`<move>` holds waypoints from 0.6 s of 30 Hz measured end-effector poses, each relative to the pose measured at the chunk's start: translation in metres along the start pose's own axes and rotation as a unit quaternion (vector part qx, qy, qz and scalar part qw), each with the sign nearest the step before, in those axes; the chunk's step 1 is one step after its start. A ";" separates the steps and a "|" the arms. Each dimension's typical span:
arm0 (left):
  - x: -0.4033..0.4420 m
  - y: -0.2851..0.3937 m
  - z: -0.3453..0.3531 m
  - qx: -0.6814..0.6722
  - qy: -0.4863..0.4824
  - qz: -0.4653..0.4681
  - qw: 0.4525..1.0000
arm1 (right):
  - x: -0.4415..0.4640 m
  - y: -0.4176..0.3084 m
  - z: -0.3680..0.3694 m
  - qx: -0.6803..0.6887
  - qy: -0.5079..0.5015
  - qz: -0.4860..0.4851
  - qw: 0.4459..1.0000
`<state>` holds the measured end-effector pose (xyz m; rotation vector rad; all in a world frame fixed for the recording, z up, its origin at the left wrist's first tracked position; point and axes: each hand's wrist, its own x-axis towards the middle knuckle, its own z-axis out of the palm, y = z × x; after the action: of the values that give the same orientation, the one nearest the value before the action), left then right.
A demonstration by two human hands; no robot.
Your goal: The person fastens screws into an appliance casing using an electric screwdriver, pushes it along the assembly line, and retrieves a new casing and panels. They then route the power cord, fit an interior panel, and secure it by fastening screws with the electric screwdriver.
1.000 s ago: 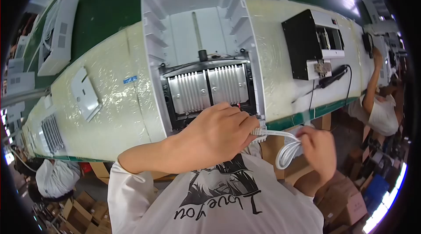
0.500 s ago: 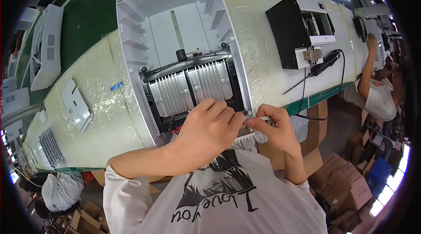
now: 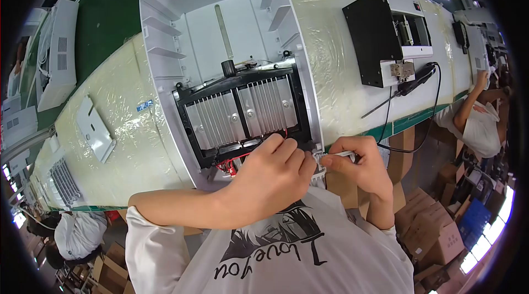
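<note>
A large white plastic housing [image 3: 149, 35] lies open before me. In its near half sit two finned metal heat sinks [image 3: 212, 120] in a black frame [image 3: 184, 129]. My left hand [image 3: 275, 175] is closed at the housing's near right corner, fingers curled; what its fingertips grip is hidden. Beside it, my right hand [image 3: 363, 167] pinches a thin white strip [image 3: 347, 154] between thumb and curled fingers; I cannot tell whether it is a cable or plastic. Below the fingertips shows a white toothed edge [image 3: 318, 177]. Red wires [image 3: 227, 166] run along the frame's near side, partly behind my left hand.
To the right stands a black-and-white bench device [image 3: 374, 41], with a black-handled tool [image 3: 416, 82] and its cord beside it. On the left lie a white metal plate [image 3: 95, 129] and a slotted grille [image 3: 65, 181]. Cardboard boxes [image 3: 430, 217] and a co-worker [image 3: 479, 123] are at right.
Both hands have shifted slightly right and down in view, and the housing appears higher. More of the red wires shows beside my left hand. My right hand still pinches the white strip.
</note>
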<state>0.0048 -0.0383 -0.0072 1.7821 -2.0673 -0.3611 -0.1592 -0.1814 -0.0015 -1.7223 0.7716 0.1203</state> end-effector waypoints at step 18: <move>-0.041 -0.068 -0.046 -0.094 0.341 -0.233 0.906 | 0.030 0.083 -0.010 0.183 -0.003 -0.138 0.973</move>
<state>0.0906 -0.0059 -0.0007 1.9059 -1.0887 -0.0343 -0.1843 -0.2114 -0.0815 -1.4559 0.5048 -0.1965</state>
